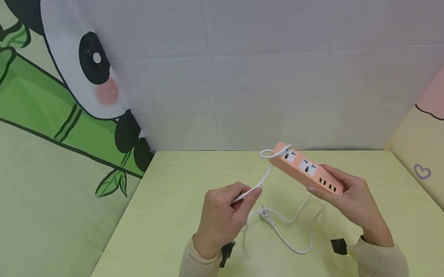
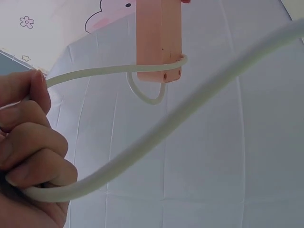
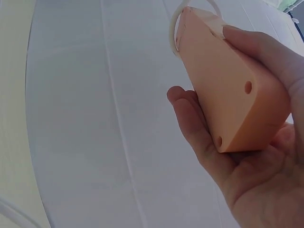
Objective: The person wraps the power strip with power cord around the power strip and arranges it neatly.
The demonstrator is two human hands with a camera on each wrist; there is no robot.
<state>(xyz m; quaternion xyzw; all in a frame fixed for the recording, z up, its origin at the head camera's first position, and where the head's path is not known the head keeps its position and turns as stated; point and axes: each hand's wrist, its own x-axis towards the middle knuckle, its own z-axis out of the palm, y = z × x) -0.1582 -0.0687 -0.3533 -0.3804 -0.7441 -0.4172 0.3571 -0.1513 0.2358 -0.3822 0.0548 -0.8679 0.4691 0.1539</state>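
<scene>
An orange power strip with white sockets and several USB ports is held in the air, tilted, by my right hand. Its thumb and fingers grip the USB end from both sides, as the right wrist view also shows on the strip's underside. My left hand pinches the white cord between thumb and forefinger. In the left wrist view the other fingers curl round a lower stretch of the cord. From the left hand the cord crosses to the strip's far end and loops round it.
The cord's plug hangs or lies below the strip, over the pale yellow table; which one I cannot tell. A grey-white sheet stands behind the table. Printed cartoon panels flank it, a panda and bamboo on the left.
</scene>
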